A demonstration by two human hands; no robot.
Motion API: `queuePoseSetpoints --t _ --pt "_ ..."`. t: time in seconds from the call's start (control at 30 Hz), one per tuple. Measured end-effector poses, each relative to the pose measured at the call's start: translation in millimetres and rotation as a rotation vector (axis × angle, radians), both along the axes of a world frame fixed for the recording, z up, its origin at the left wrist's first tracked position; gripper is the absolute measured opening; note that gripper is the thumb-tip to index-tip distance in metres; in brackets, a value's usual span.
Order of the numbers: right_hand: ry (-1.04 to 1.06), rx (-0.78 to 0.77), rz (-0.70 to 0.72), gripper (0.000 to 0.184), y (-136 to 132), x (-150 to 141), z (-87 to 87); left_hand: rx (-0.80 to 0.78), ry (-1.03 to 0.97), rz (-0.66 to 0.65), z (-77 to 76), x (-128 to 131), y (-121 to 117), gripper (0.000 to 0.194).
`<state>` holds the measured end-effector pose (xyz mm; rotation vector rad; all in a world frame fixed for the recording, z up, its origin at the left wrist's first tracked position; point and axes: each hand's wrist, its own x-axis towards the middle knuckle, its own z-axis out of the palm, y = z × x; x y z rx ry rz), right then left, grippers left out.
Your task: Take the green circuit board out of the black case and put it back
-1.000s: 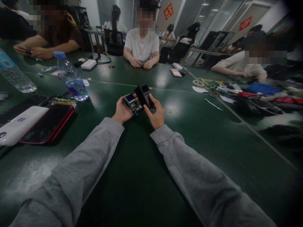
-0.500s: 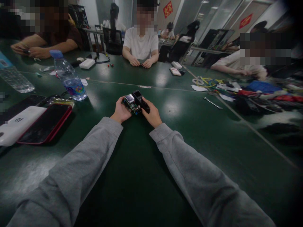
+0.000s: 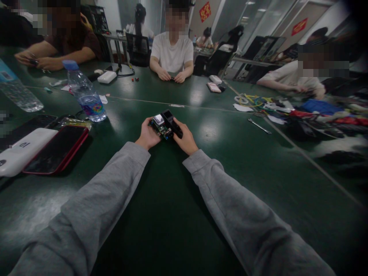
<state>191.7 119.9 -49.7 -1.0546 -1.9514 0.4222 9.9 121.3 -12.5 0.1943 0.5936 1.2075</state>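
My left hand (image 3: 147,134) is closed around the left edge of a green circuit board (image 3: 163,130) that carries a small, bright screen (image 3: 158,119). Several parts stand up from the board's surface. In my right hand (image 3: 184,136) is a black plastic case piece (image 3: 170,118) with a rectangular opening near its top end, gripped along its right side. The case piece lies right alongside the board; whether the two touch I cannot tell. Both things are held over the middle of the dark green table (image 3: 161,214). My left fingertips are mostly hidden beneath the board.
At left are two water bottles (image 3: 87,94), a red-edged phone (image 3: 59,149) and a white device (image 3: 24,151). A wrench (image 3: 259,126) lies at right, near tangled cables (image 3: 254,100) and a blue item (image 3: 322,107). Across the table a person in white (image 3: 171,51) sits facing me.
My right hand has lowered the black case piece and turned it flatter, close beside the board. The board's screen, dark a second ago, now looks bright. My left hand has barely moved.
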Motion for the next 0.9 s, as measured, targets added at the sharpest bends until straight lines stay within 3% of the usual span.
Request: queuePoseSetpoints --t 0.63,0.9 --pt "0.079 -0.031 0.010 0.066 3.3 0.2 -3.9 -0.007 -0.010 0.008 -0.7 -0.2 0.6 0.026" --pt "0.281 0.030 -0.233 0.061 4.1 1.0 -5.2 0.038 -0.016 -0.018 -0.1 0.3 -1.2 0.055"
